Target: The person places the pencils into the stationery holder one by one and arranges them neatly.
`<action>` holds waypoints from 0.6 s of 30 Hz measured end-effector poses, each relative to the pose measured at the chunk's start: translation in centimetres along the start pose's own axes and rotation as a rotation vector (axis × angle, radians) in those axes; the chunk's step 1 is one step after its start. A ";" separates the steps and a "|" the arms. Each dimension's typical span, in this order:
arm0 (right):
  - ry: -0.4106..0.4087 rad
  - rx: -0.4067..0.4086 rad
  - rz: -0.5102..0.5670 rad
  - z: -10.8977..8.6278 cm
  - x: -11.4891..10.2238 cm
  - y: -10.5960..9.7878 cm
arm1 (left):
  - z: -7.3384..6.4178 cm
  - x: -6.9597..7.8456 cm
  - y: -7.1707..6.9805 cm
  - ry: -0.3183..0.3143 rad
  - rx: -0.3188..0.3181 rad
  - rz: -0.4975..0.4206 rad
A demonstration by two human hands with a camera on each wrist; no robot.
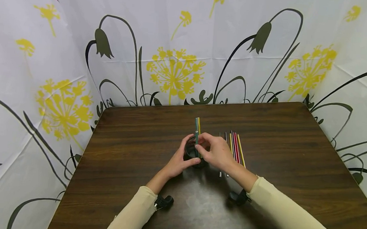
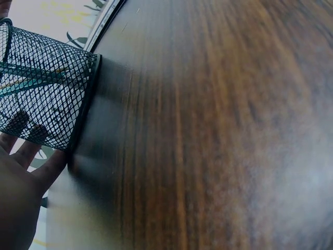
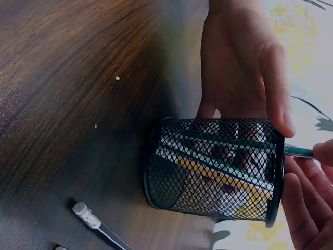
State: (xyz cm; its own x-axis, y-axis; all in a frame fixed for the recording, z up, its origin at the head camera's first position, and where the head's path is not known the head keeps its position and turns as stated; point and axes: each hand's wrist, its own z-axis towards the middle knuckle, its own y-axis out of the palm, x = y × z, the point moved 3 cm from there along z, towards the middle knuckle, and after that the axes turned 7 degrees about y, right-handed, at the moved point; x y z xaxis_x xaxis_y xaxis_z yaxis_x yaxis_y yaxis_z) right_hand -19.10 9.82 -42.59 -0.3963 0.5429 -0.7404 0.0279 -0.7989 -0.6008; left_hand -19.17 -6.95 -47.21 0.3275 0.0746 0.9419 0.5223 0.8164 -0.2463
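Note:
A black mesh pencil cup (image 1: 190,151) stands on the table, with my left hand (image 1: 179,160) curled round its side and the thumb near its rim. My right hand (image 1: 217,151) is over the opening, pinching a green pencil (image 3: 299,151) between thumb and fingers. The lower part of that pencil is inside the cup. A yellow pencil (image 3: 223,177) and a teal one lean within, seen through the mesh in the right wrist view. In the left wrist view, my fingertips (image 2: 51,167) support the cup (image 2: 49,86) near its base.
Several pencils, among them red ones (image 1: 236,147) and a yellow one (image 1: 241,150), lie right of the cup, partly behind my right hand. A dark pencil with a white eraser (image 3: 87,214) lies nearby. A patterned curtain (image 1: 175,31) hangs behind the brown table (image 1: 139,133).

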 end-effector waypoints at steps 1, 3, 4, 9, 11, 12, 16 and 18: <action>0.000 -0.002 -0.008 0.0 0.0 0.0 | 0.0 0.0 0.0 0.001 0.003 0.000; 0.004 -0.008 -0.026 0.1 0.0 0.1 | 0.0 0.0 0.0 0.001 0.011 0.000; 0.007 -0.010 -0.033 0.1 0.0 0.1 | 0.0 0.0 0.0 -0.001 0.011 0.003; 0.025 -0.006 -0.071 0.2 0.0 0.2 | -0.1 0.0 0.1 -0.012 0.008 0.012; 0.034 -0.001 -0.078 0.3 0.0 0.3 | -0.1 0.0 0.1 -0.009 0.009 0.013; 0.040 0.002 -0.079 0.4 0.0 0.3 | -0.1 0.0 0.1 -0.005 0.012 0.011; 0.076 0.012 -0.086 1.1 -0.1 0.6 | -0.1 0.0 0.1 0.006 0.023 0.015; 0.097 0.020 -0.095 1.4 -0.1 0.7 | -0.1 0.0 0.1 0.004 0.024 0.017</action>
State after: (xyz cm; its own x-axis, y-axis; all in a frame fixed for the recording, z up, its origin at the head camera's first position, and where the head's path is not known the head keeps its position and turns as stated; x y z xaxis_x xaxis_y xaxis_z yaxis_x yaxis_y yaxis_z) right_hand -20.34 8.84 -42.54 -0.3054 0.6381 -0.7068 -0.0240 -0.7472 -0.6642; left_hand -19.08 -6.93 -47.24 0.3395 0.0859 0.9367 0.4974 0.8288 -0.2563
